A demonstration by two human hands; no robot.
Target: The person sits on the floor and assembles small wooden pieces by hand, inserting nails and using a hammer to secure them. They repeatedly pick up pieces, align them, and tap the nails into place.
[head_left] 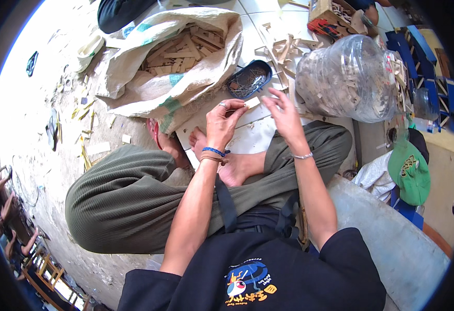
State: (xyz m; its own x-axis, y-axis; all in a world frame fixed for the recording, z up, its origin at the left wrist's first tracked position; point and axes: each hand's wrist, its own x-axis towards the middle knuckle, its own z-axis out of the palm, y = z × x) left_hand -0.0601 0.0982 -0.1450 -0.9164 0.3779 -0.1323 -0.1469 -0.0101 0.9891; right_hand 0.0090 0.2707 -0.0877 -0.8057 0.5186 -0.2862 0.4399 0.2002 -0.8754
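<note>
Item by item, as seen from where I stand: one left hand [222,122], thumb and fingertips pinched on a small, flat, pale wooden piece [252,102], whose free end points toward the other hand. One right hand [288,122], just beside that end, fingers parted and curved; nothing shows in its grasp, though whether a fingertip holds something tiny I cannot tell.

Just beyond both hands: one dark-blue oval dish [263,66] of thin metal pins [250,82]. Beyond the left hand, to its left: one white woven sack with green bands [120,72], its mouth open on many pale wood strips [188,52]. Beyond the right hand: loose wood offcuts [284,49]; to its right, one large clear plastic bottle [320,72], lying on its side. Beneath the hands: white floor tile [255,132].

Step in hand, by my judgement: steadying a single piece for close fingertip work. Next move, likewise judged: it calls for a firm left pinch and a precise touch from the right.
</note>
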